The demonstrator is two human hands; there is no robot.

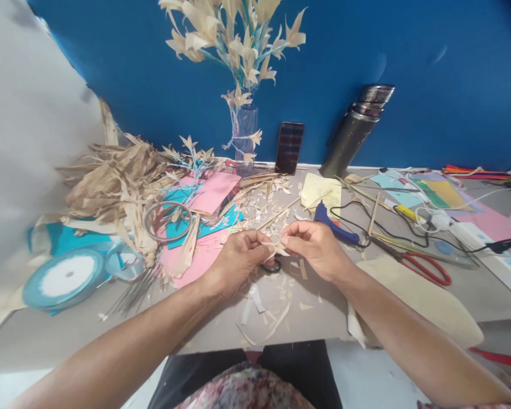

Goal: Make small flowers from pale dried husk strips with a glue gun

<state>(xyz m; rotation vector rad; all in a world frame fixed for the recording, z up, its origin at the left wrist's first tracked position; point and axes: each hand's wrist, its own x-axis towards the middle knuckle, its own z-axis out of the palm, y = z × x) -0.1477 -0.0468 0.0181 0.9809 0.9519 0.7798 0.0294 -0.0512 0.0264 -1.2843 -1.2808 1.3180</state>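
Note:
Over the middle of the table, my left hand (247, 253) and my right hand (313, 245) face each other with fingertips nearly meeting. Both pinch a small pale corn-husk flower (281, 247), much of it covered by the fingers. A black ring-shaped handle (271, 266) shows beneath my left fingers; the rest of that tool is hidden. Husk scraps (264, 199) lie scattered around and behind both hands. Just beyond my right hand is a blue glue gun (337, 226), its black cord trailing right.
Dried husks (114, 182), blue ribbon roll (70, 278) and pink paper (215, 190) crowd the left. A vase (247, 133) of husk flowers, a phone (289, 147) and a leaning flask (355, 133) stand along the wall. Red-handled scissors (426, 267) and a power strip (494, 255) lie right.

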